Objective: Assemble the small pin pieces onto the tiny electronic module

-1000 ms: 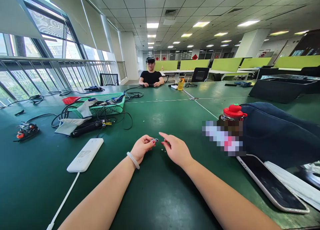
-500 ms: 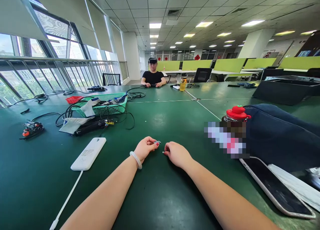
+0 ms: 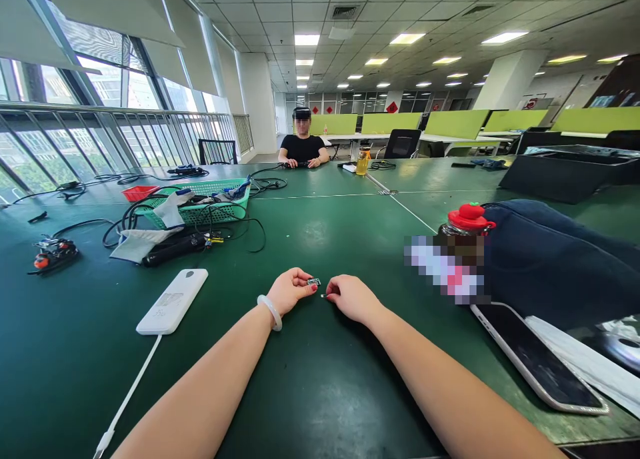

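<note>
My left hand (image 3: 289,290), with a pale bangle on the wrist, rests on the green table (image 3: 320,379) and pinches a tiny metal piece (image 3: 314,282) between thumb and fingertips. My right hand (image 3: 350,298) lies close beside it, fingers curled, pinching a very small part (image 3: 324,295) down at the table surface. The two hands are a few centimetres apart, fingertips facing each other.
A white power bank (image 3: 173,301) with a cable lies to the left. Further back sit a green basket (image 3: 210,204) with cables, a black tool (image 3: 175,249) and a grey cloth. A red-capped bottle (image 3: 463,246), dark fabric (image 3: 555,259) and a phone (image 3: 537,356) lie right. A person sits at the far end.
My right hand went from an open, pointing pose above the table to a curled pinch at the surface next to my left hand. My left hand kept its hold.
</note>
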Action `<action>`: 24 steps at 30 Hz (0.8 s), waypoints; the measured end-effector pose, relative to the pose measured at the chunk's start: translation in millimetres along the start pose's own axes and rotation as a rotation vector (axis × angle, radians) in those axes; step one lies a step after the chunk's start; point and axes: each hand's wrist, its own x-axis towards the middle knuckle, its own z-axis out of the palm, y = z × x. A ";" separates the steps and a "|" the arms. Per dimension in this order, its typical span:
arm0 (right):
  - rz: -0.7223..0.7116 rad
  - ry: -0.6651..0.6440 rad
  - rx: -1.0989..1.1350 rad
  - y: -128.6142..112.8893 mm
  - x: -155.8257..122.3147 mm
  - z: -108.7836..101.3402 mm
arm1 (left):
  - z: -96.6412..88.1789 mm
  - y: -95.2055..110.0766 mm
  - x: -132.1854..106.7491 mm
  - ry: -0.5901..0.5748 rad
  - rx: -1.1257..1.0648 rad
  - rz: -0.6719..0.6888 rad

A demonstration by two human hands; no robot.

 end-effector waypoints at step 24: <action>-0.124 0.200 -0.085 -15.4 -6.2 -3.7 | 6.4 7.2 -6.7 -0.035 0.087 -0.025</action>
